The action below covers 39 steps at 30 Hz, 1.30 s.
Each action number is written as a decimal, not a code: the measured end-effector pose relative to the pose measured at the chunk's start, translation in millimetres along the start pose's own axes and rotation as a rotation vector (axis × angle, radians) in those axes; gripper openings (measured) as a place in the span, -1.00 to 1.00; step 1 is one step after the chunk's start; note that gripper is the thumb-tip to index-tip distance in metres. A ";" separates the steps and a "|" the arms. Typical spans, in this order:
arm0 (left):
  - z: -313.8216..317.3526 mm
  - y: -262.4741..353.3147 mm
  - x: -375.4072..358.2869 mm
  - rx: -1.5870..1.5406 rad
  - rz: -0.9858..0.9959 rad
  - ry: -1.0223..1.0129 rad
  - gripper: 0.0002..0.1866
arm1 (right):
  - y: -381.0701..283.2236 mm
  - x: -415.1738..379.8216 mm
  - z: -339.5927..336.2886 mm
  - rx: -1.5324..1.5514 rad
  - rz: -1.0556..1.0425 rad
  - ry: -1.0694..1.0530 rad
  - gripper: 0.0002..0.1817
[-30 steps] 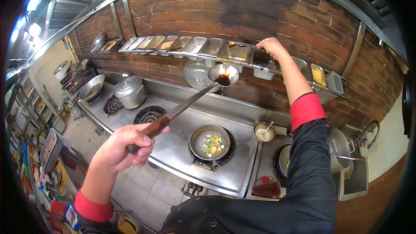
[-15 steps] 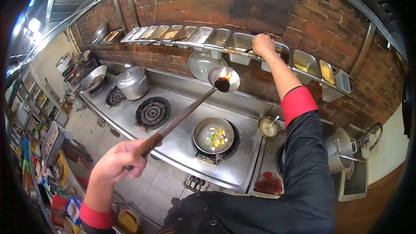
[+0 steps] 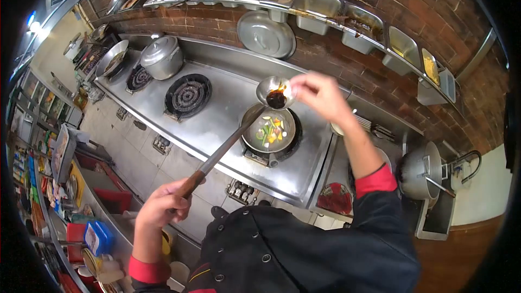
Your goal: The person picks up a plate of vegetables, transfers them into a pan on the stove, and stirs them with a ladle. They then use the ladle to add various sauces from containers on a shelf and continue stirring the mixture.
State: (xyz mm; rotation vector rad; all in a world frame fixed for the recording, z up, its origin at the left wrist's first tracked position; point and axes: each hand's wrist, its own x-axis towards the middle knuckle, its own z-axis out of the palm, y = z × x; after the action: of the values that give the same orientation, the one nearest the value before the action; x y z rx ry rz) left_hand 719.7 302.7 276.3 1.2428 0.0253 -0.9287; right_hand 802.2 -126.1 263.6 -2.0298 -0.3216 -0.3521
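My left hand point(image 3: 167, 204) is wrapped round the wooden handle of a long ladle point(image 3: 222, 149). The ladle's bowl holds a dark sauce point(image 3: 276, 98) and hangs over the back edge of a frying pan point(image 3: 251, 137). Cut green, yellow, orange and white pieces point(image 3: 271, 132) lie in the pan, which rests on a burner. My right hand point(image 3: 320, 96) is at the right rim of the ladle bowl, its fingers drawn together; a small whitish bit shows at the blurred fingertips, too unclear to name.
A row of metal containers point(image 3: 315, 10) lines the wall shelf. A lidded pot point(image 3: 161, 58) and a bare burner point(image 3: 188, 95) stand left. At right are a large pot point(image 3: 420, 171) and a red-stained tray point(image 3: 335, 199).
My right hand has come down from the shelf containers to the ladle bowl. The ladle bowl is now closer to the pan. The view has tilted downward.
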 end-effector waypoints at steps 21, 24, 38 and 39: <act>-0.1 -103.5 114.4 0.356 -0.008 0.193 -0.70 | 75.4 -180.3 214.9 0.750 0.739 -0.435 -0.45; 10.1 -106.0 115.0 0.380 0.003 0.157 -0.73 | 75.5 -171.5 222.1 0.852 0.866 -0.396 -0.38; -13.0 -116.5 112.5 0.710 0.006 -0.215 -0.34 | 56.1 -182.6 264.7 1.036 1.075 0.145 -0.71; -27.8 -111.5 112.8 0.633 -0.010 -0.259 -0.37 | 53.7 -185.8 261.2 0.992 1.115 0.161 -0.73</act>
State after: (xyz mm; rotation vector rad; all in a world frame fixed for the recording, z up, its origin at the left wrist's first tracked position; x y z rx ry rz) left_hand 737.3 257.0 122.9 1.6864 -0.5022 -1.1454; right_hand 679.8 66.6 32.3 -0.9430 0.6356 0.3124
